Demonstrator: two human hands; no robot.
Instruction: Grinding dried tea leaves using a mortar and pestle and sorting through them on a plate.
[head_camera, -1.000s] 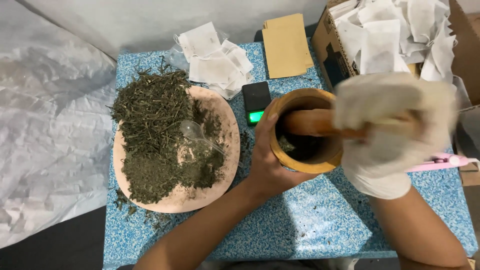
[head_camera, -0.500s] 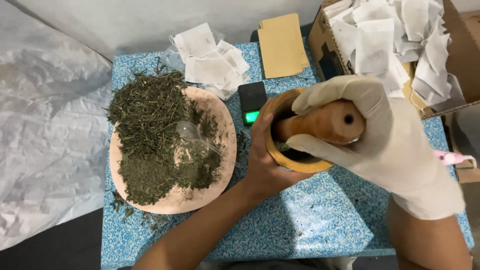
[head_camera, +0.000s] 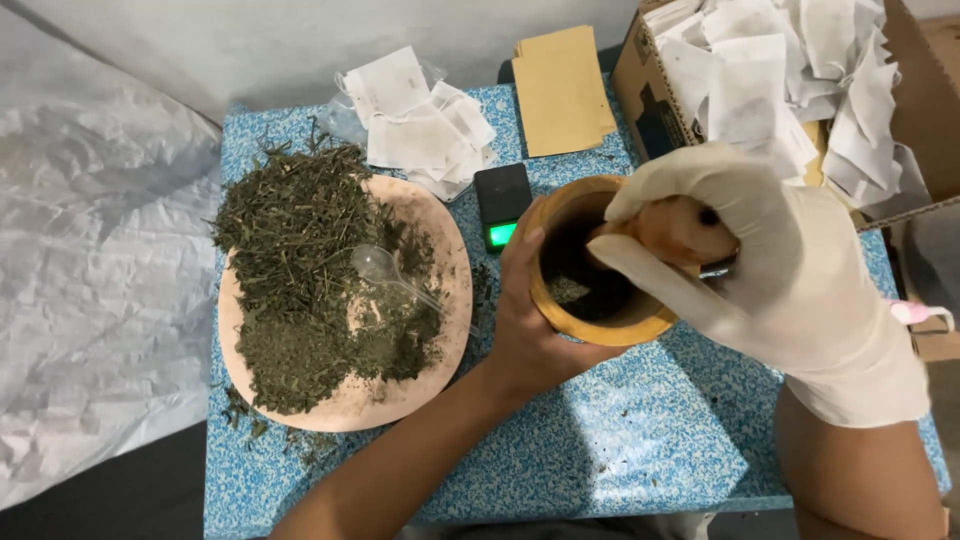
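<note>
Pestle now stands steeper in the wooden mortar than a moment ago, so grinding continues. Gloved right hand grips it; bare left hand clasps the mortar at frame centre.

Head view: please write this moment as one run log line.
left hand: bare, grips wooden mortar | right hand: gloved, holds wooden pestle in mortar | beside: round tray of dried herbs, clear spoon

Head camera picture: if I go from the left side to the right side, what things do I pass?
Crinkled white sheet → round plate heaped with dried green herbs → small black scale → bare left hand → wooden mortar → gloved right hand gripping the pestle.
</note>
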